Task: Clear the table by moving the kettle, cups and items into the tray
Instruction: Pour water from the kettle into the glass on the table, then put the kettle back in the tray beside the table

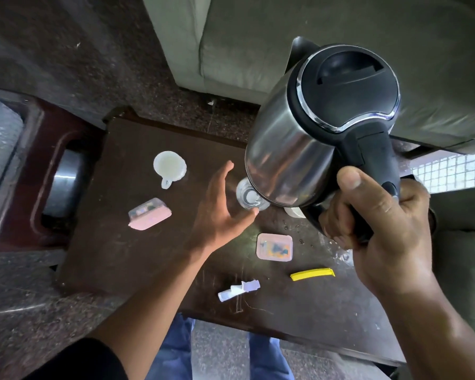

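the right hand (379, 215) holds the kettle (313, 133) by its black handle, grip wrapped tight round the handle with the thumb lying on top. the kettle is lifted clear above the dark worktop (137, 256), tilted, its black lid shut and its spout pointing away from the person toward the sofa (258, 37).

the left hand (222, 212) reaches out over the worktop beside the kettle's steel body, its grip wide, fingers straight and spread, holding nothing. its fingertips are just beside a clear glass (248, 198) that stands partly under the kettle; i cannot tell if they touch it.

taking the kettle as the landmark: a white cup (170, 167) stands on the worktop well to the kettle's left, handle turned toward the person. a pink box (149, 217) with a clear lid lies left of the kettle and nearer the person than the white cup. a second pink box (274, 246) lies flat on the nearer side of the kettle, close to the right hand. a yellow strip (312, 274) lies nearer still, and a crumpled white wrapper (239, 290) lies to that strip's left. part of another white cup (294, 212) peeks out under the kettle's base.

far left of the kettle, off the worktop's edge, sits a dark red tray (39, 133) with a round metal thing (63, 185) in it.
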`<state>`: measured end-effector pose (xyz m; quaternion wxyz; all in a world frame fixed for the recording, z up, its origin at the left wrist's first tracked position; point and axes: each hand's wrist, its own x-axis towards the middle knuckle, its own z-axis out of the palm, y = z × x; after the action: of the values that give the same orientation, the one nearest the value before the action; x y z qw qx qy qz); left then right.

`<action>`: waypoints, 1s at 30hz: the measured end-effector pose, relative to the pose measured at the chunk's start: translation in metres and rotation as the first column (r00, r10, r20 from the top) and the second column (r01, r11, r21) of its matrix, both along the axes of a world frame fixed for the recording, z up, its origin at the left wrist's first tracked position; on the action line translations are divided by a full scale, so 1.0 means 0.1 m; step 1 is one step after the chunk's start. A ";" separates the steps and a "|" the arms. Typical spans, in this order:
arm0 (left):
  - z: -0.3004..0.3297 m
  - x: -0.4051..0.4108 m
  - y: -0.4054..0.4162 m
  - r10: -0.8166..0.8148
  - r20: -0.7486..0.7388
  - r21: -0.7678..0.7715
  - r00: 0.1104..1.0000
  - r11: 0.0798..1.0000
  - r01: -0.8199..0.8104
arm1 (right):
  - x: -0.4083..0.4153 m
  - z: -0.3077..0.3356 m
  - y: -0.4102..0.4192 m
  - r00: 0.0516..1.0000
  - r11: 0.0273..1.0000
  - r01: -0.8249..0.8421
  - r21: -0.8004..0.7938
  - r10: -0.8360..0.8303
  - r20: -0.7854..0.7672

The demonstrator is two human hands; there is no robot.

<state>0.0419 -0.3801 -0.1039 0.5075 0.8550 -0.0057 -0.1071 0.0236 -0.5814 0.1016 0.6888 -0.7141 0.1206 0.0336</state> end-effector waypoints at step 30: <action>1.75 -0.31 3.97 0.650 0.302 -0.204 0.698 0.759 -0.619 | 0.84 0.55 4.35 0.709 0.702 -0.705 0.104 0.701 0.074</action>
<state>0.0114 0.0172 0.0715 0.5399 0.7861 0.1933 0.2304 0.1073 -0.1462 0.1562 0.6688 -0.6620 -0.1729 0.2908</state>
